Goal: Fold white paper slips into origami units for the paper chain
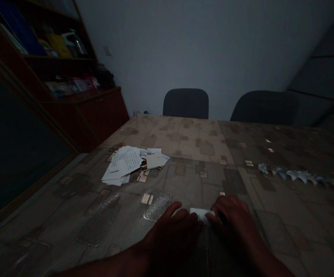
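A small white piece of paper [202, 212] lies between my two hands near the front of the table. My left hand [181, 227] grips its left end, with the fingers curled and the little finger lifted out to the side. At the other end, the thumb and fingers of my right hand [232, 215] pinch the paper. Shadow hides any print or folds on it. Farther off to the left is a loose pile of printed paper pieces [125, 163]. On the right lies a long zigzag chain of folded paper [302, 176].
A patterned cloth covers the table [184, 142]. Two dark chairs stand at its far side, one at the middle [186, 103] and one to the right [265, 105]. A dark red cabinet [100, 115] with loaded shelves is at the left. The room is dim.
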A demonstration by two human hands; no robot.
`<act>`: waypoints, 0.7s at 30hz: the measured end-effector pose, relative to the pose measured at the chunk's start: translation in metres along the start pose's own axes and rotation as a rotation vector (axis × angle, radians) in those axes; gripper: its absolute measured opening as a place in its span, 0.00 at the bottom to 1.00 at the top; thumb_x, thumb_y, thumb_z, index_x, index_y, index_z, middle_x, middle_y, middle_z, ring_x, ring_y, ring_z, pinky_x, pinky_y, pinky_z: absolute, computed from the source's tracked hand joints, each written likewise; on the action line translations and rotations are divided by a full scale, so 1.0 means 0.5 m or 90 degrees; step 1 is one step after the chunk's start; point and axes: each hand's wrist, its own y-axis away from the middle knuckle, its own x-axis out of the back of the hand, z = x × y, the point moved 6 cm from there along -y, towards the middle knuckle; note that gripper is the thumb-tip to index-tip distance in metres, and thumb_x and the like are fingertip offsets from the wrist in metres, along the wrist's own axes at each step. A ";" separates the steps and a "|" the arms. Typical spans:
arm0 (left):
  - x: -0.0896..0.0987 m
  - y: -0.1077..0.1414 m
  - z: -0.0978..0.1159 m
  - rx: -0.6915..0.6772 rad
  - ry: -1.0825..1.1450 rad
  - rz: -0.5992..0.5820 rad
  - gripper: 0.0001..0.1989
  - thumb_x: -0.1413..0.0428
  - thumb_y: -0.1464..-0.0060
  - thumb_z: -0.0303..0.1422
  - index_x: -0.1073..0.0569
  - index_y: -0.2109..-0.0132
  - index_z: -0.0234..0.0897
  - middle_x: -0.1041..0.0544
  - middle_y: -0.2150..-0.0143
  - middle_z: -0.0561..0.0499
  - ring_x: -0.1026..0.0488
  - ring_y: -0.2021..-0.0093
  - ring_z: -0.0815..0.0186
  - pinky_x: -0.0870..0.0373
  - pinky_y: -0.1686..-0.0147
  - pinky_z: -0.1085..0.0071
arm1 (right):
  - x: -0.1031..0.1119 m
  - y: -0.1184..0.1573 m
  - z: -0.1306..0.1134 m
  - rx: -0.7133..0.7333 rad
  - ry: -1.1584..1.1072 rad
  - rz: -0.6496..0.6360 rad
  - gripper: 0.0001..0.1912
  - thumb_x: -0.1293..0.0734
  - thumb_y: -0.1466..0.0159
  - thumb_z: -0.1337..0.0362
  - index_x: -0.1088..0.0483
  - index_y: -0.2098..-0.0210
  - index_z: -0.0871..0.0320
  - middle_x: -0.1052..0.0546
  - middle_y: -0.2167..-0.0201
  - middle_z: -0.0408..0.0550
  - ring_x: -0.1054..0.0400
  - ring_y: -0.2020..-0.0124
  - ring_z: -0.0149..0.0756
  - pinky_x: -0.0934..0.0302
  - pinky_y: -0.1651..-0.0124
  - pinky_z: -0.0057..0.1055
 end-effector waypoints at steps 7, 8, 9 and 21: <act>0.008 -0.006 -0.001 0.003 0.008 -0.012 0.12 0.46 0.42 0.28 0.33 0.51 0.37 0.27 0.59 0.52 0.32 0.62 0.65 0.46 0.42 0.58 | 0.004 -0.001 -0.002 0.001 0.005 -0.002 0.08 0.32 0.42 0.68 0.32 0.76 0.54 0.29 0.74 0.44 0.34 0.69 0.42 0.46 0.64 0.37; 0.008 -0.006 -0.001 0.002 0.009 -0.017 0.12 0.46 0.42 0.29 0.33 0.51 0.37 0.27 0.59 0.52 0.32 0.62 0.64 0.46 0.42 0.58 | 0.003 -0.001 -0.001 0.000 0.004 -0.001 0.08 0.32 0.42 0.69 0.33 0.76 0.54 0.29 0.74 0.44 0.34 0.69 0.42 0.46 0.64 0.37; 0.007 -0.007 -0.001 0.002 0.009 -0.025 0.11 0.46 0.42 0.29 0.32 0.51 0.37 0.27 0.59 0.52 0.32 0.62 0.64 0.46 0.42 0.57 | 0.003 -0.001 0.000 0.000 0.004 0.002 0.08 0.32 0.42 0.69 0.33 0.76 0.54 0.29 0.74 0.44 0.34 0.69 0.42 0.46 0.64 0.37; -0.006 -0.008 -0.005 0.009 -0.004 0.005 0.09 0.46 0.41 0.28 0.32 0.53 0.38 0.27 0.62 0.54 0.32 0.62 0.64 0.46 0.40 0.55 | 0.002 0.003 0.014 -0.033 -0.010 0.005 0.05 0.31 0.42 0.67 0.32 0.71 0.54 0.29 0.73 0.43 0.34 0.69 0.41 0.43 0.63 0.38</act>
